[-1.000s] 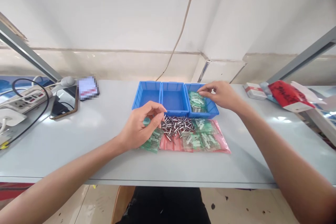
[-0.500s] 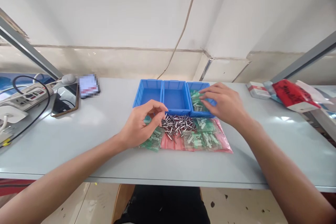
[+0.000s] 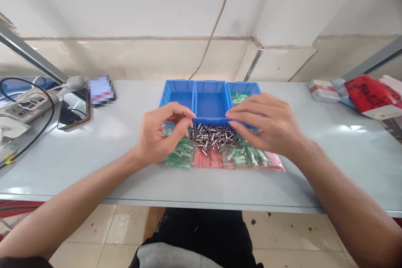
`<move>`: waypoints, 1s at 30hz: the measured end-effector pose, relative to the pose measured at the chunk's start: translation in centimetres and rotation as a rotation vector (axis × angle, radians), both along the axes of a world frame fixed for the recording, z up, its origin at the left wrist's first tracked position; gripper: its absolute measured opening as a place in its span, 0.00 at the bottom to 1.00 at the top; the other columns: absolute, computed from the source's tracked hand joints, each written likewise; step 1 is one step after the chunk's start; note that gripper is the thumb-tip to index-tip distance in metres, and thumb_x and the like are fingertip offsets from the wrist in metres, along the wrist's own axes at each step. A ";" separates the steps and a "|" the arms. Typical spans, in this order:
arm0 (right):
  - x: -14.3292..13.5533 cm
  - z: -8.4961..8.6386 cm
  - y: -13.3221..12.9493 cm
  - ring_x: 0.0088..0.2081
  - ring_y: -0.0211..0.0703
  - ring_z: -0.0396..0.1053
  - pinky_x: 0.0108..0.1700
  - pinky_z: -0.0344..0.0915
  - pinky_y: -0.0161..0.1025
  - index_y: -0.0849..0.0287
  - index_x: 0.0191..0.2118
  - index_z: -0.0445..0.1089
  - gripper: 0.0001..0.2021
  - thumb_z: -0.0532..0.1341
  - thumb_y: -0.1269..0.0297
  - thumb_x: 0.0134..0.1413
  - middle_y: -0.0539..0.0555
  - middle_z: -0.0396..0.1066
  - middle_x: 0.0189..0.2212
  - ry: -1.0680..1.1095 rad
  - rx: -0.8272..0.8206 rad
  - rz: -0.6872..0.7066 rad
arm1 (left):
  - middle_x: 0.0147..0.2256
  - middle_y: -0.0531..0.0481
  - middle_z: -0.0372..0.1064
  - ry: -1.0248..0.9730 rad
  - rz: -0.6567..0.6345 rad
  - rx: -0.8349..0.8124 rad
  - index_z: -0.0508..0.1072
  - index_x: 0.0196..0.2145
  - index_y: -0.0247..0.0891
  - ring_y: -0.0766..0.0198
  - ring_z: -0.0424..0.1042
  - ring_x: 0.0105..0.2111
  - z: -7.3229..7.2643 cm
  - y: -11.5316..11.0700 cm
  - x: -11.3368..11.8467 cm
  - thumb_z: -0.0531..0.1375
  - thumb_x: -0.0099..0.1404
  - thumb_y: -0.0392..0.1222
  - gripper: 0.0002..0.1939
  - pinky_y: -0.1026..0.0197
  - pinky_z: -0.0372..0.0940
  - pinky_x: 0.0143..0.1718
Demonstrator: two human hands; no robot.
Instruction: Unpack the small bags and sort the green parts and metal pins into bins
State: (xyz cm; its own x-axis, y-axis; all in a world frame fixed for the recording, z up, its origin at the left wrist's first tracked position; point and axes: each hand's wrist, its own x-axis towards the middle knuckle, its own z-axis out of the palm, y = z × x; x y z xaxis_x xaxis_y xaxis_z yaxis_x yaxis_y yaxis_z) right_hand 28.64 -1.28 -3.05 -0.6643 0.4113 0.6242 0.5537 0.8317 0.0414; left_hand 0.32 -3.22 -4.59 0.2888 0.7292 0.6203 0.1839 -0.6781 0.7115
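Note:
My left hand (image 3: pixel 165 134) hovers over the left side of the pile, thumb and fingertips brought together in a pinch. Whatever sits between those fingertips is too small to make out. Slightly blurred, my right hand (image 3: pixel 266 123) is in front of the right blue bin (image 3: pixel 243 87), fingers stretched out and thumb apart. Between the hands lies a heap of small silvery metal pins (image 3: pixel 213 137) on a pink plastic bag (image 3: pixel 202 159). Small clear-green bags of parts (image 3: pixel 179 155) flank the heap. More green packets (image 3: pixel 238 98) show inside the right bin, partly hidden by my hand.
A left blue bin (image 3: pixel 179 83) and a middle blue bin (image 3: pixel 211 108) stand joined beside the right one. Farther left are a phone (image 3: pixel 73 111), a power strip (image 3: pixel 29 104) and cables. On the right sit a small white box (image 3: pixel 324 91) and a red package (image 3: pixel 372 94).
My right hand has come out of the right bin, toward me and the pin heap. The left hand keeps its pinch in nearly the same place. The camera view has tilted down slightly.

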 end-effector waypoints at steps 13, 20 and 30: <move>-7.3 -3.1 -5.1 0.51 0.51 0.79 0.52 0.77 0.48 0.65 0.50 0.77 0.10 0.62 0.72 0.67 0.63 0.81 0.50 -0.213 0.199 0.315 | 0.30 0.57 0.73 -0.137 0.090 0.099 0.77 0.42 0.40 0.74 0.74 0.25 0.0 1.1 -0.4 0.63 0.72 0.36 0.03 0.66 0.71 0.25; -6.8 -1.6 -5.8 0.42 0.45 0.80 0.41 0.80 0.42 0.64 0.46 0.77 0.08 0.61 0.74 0.67 0.58 0.82 0.41 0.083 0.120 0.277 | 0.34 0.53 0.74 -0.099 0.086 0.135 0.76 0.45 0.39 0.71 0.76 0.29 -0.4 1.3 -0.4 0.63 0.70 0.35 0.06 0.66 0.70 0.26; -5.5 -0.6 -3.9 0.41 0.42 0.79 0.32 0.79 0.35 0.52 0.51 0.74 0.10 0.67 0.62 0.65 0.52 0.77 0.46 0.785 -0.776 0.057 | 0.50 0.53 0.78 0.187 0.015 0.536 0.80 0.46 0.52 0.66 0.80 0.42 -0.4 0.7 0.5 0.63 0.69 0.31 0.16 0.65 0.76 0.35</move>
